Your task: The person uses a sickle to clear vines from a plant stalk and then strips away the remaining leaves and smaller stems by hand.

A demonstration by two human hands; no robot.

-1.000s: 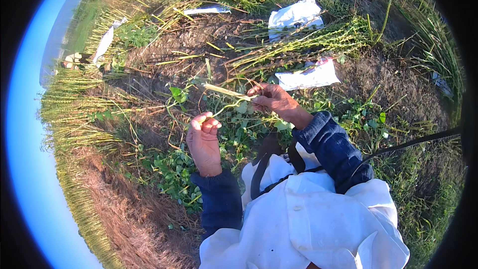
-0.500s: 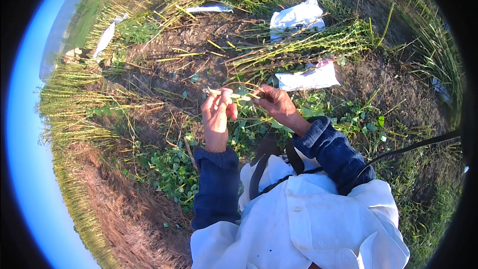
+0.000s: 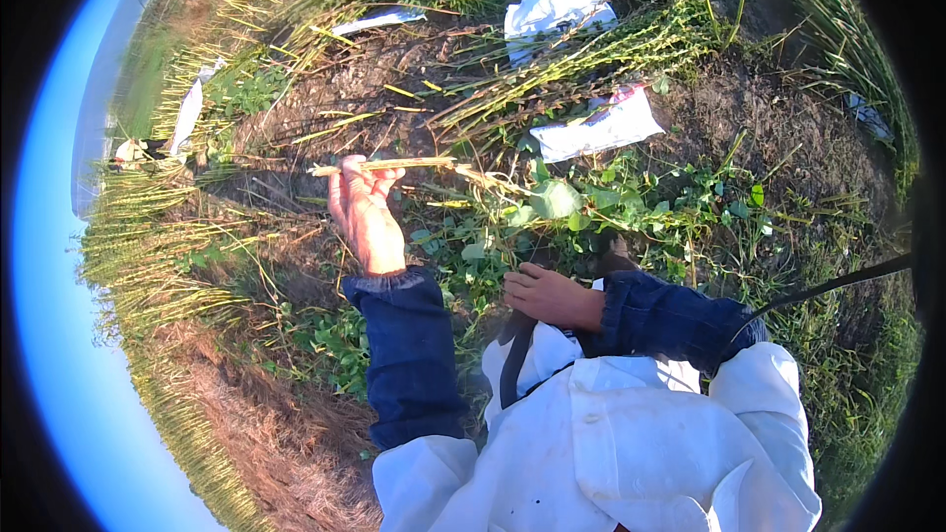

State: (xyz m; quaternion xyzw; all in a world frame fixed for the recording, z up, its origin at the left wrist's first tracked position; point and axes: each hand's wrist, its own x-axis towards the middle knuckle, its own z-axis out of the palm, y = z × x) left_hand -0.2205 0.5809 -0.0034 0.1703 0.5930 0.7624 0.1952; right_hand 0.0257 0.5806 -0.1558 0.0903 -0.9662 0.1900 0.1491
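Head view: left hand [image 3: 368, 217] pinches pale dry stalk [image 3: 424, 163] between thumb and fingers, stalk roughly crosswise out in front, right end near leafy green vine [image 3: 557, 200]; right hand [image 3: 554, 296] lower, near dark strap [image 3: 513, 365], fingers partly curled, cannot tell whether anything gripped; farther out, long green stems [image 3: 591, 69] lie between white plastic sack [image 3: 560, 5] and 2nd white sack [image 3: 603, 130]
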